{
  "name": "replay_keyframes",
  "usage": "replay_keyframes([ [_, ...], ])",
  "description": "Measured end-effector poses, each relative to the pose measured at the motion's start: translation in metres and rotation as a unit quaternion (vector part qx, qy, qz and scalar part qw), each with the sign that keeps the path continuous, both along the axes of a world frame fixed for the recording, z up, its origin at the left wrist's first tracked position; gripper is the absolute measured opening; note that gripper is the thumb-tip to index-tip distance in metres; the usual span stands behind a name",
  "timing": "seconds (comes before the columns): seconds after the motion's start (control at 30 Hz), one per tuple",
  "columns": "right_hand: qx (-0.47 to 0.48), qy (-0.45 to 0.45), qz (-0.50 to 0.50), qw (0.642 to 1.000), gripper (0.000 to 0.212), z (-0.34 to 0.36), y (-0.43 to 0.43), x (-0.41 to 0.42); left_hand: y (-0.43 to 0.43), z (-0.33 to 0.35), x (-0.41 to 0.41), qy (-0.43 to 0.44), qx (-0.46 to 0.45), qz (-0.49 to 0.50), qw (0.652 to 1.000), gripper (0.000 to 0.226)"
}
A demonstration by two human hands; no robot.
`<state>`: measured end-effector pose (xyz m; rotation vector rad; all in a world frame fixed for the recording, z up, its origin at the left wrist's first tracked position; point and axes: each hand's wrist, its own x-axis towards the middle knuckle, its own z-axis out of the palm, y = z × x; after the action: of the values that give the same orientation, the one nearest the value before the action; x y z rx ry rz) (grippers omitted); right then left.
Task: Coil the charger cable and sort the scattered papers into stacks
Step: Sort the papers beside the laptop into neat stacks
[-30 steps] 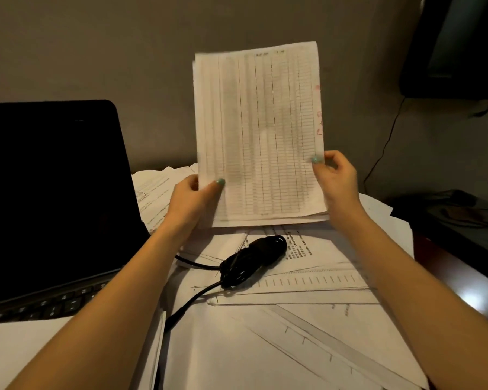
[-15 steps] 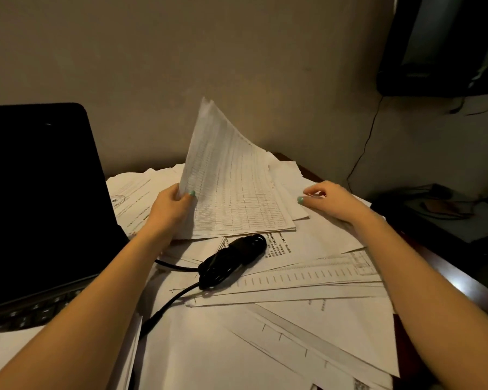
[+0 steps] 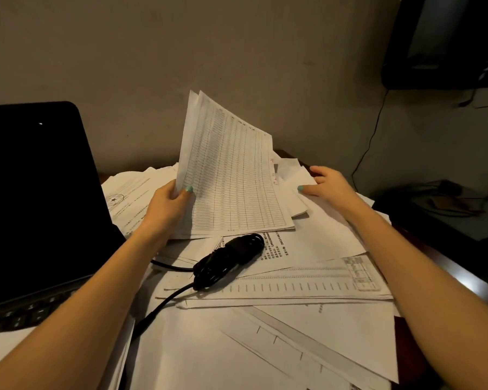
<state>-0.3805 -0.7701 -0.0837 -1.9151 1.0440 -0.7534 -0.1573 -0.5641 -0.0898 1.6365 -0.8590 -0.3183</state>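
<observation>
Item: left hand (image 3: pixel 166 204), thumb and fingers pinching the lower left edge of the gridded sheets (image 3: pixel 231 175), which tilt upright just behind the charger cable (image 3: pixel 231 257). Right hand (image 3: pixel 326 184) on the small papers (image 3: pixel 293 187), behind and right of the cable; pinch or mere touch, we cannot tell. Cable lies bundled atop the scattered papers (image 3: pixel 307 280). We judge sorting is in hand; the next move calls for adding matching sheets to the sheaf.

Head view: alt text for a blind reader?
The left hand grips a tilted sheaf of white gridded sheets while the right hand touches loose white papers. A coiled black charger cable lies on them beside a black laptop.
</observation>
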Motion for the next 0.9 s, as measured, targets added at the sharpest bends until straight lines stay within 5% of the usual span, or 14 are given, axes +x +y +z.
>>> replay_keyframes([
  [0.13,-0.044,-0.036,-0.014,0.998,0.011,0.009,0.008,-0.011,0.001,0.002,-0.001,-0.004,-0.012,-0.004,1.000,0.017],
  [0.4,-0.174,-0.210,-0.288,0.918,0.009,0.034,0.012,-0.055,0.004,0.005,-0.001,0.021,-0.012,-0.003,1.000,0.015],
  [0.7,-0.025,-0.434,-0.470,0.768,0.003,0.045,0.016,-0.129,0.001,0.024,-0.030,0.079,-0.065,-0.016,0.995,0.015],
  [0.77,0.038,-0.466,-0.426,0.775,0.008,0.041,0.023,-0.132,0.002,0.027,-0.035,0.074,-0.069,-0.013,0.995,0.014],
  [0.9,0.158,-0.442,-0.238,0.851,0.030,0.023,0.055,-0.114,0.006,0.027,-0.034,0.063,-0.060,-0.004,0.996,0.026],
])
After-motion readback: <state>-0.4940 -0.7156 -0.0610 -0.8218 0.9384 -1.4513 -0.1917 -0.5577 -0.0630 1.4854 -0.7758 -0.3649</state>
